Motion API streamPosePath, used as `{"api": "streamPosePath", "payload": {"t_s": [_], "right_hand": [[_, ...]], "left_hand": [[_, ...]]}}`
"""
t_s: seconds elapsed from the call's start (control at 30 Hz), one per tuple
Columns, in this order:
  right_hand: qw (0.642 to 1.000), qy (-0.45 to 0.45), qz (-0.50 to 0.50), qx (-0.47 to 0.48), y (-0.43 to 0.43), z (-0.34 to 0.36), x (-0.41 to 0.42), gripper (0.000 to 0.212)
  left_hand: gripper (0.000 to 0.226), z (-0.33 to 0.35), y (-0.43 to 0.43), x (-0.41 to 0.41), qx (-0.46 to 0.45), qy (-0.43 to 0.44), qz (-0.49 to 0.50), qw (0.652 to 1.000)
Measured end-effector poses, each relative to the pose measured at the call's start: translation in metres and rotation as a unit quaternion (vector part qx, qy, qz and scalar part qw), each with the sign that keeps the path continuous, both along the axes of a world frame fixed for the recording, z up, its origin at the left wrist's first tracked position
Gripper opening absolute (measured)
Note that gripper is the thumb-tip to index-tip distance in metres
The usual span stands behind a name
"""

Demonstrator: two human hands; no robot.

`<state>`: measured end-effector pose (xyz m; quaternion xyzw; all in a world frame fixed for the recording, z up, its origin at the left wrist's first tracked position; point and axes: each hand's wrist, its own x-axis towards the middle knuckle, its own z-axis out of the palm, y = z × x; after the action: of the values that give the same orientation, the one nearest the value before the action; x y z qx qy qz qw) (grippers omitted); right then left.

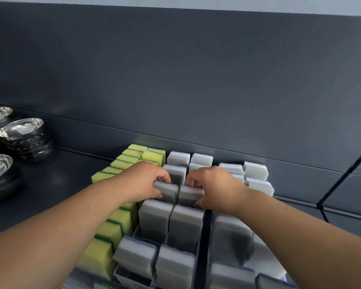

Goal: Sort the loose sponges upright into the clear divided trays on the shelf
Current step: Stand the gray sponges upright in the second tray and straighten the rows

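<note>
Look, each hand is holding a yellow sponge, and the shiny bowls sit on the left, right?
No. In the head view the left hand and right hand hold grey sponges, not yellow ones. The shiny bowls are on the left.

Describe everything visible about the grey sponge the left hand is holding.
The grey sponge is a plain rectangular block of soft-looking foam, standing upright in the clear tray. The left hand grips its top, fingers over the far side, thumb on the near side. A second sponge, held by the right hand, stands close beside it.
</note>
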<state>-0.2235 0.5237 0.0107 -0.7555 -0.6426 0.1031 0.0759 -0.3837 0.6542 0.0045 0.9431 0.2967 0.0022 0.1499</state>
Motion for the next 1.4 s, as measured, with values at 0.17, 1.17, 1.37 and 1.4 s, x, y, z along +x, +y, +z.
{"api": "streamPosePath", "payload": {"t_s": [0.17, 1.17, 1.37, 1.4], "right_hand": [[0.999, 0.011, -0.011, 0.028, -0.002, -0.002, 0.0, 0.047], [0.999, -0.02, -0.028, -0.021, -0.038, 0.006, -0.053, 0.051], [0.997, -0.014, -0.069, -0.016, -0.042, 0.0, -0.061, 0.05], [0.997, -0.012, -0.075, -0.015, -0.043, 0.0, -0.062, 0.05]], "left_hand": [[0.04, -0.002, -0.001, -0.001, 0.0, 0.002, 0.013, 1.0], [0.049, 0.002, -0.021, -0.045, 0.025, 0.021, -0.085, 0.996], [0.046, -0.001, -0.02, -0.049, 0.016, 0.017, -0.089, 0.996], [0.046, -0.002, -0.02, -0.05, 0.02, 0.017, -0.092, 0.995]]}}
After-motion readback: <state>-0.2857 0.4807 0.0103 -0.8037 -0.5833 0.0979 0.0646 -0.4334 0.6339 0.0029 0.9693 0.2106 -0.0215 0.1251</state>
